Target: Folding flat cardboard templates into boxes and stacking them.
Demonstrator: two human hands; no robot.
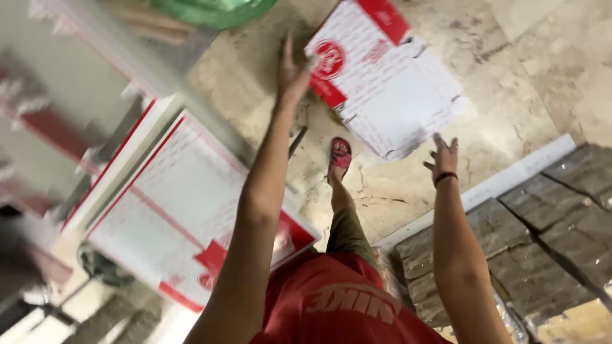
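Left hand (292, 71) is stretched far out ahead of you, fingers straight and loose, gripping nothing. Its fingertips sit at the near left edge of the flat box (382, 76), a white unfolded carton sheet with red trim and a round red mark; whether they touch it you cannot tell, since motion blur smears that edge.

Right hand (442, 156) is also reaching forward, palm down, fingers spread and released. You wear a dark band (445, 176) on that wrist. Its fingertips lie just below the lower corner of the box, close but apart from it.

Box lies tilted over the beige marble floor (510, 95); you cannot tell if it is resting there or in the air.

Your foot in a red sandal (340, 155) is planted on the floor between the two arms, just below the box.

On your left, more white-and-red cartons (166, 210) lie stacked, near your left forearm. On your right, a stack of brown cardboard (548, 223) with a white strip (510, 175) along its far edge. Green round thing (213, 9) at the top edge, blurred
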